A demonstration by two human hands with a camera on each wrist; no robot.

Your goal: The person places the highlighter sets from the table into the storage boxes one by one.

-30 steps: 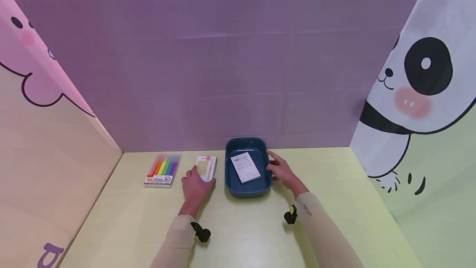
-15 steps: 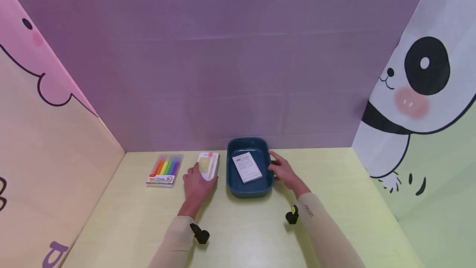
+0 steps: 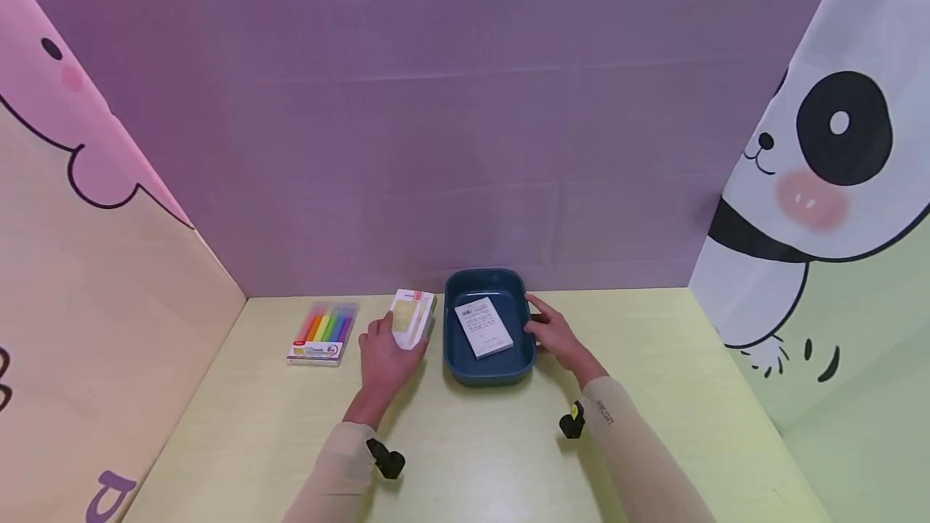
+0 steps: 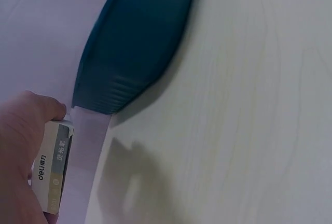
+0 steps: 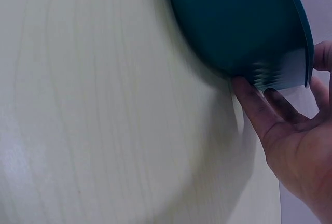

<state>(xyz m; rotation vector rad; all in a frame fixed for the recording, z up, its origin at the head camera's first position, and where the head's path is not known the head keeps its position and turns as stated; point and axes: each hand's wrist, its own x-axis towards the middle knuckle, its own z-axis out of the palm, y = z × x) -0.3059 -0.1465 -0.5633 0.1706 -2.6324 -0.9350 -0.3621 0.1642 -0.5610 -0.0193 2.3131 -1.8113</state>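
My left hand (image 3: 387, 357) grips a white highlighter box (image 4: 51, 164) with a yellowish panel and deli lettering. In the head view it is tilted close to the left side of a dark blue plastic tray (image 3: 485, 378). The right hand (image 3: 555, 335) holds the tray's right side, with fingertips at the rim and others against the outer wall below it, as the right wrist view shows. Inside the tray lies a white pack (image 3: 483, 328) printed with small dark text, at a slant.
A clear case of rainbow-coloured markers (image 3: 323, 333) lies on the pale wooden table (image 3: 465, 458), left of my left hand. A purple backdrop (image 3: 465, 119) rises behind the table, and printed panels flank both sides.
My left hand has raised the highlighter box and brought it slightly right and back toward the tray. The right hand and the tray have stayed in place; the head view shifted slightly.
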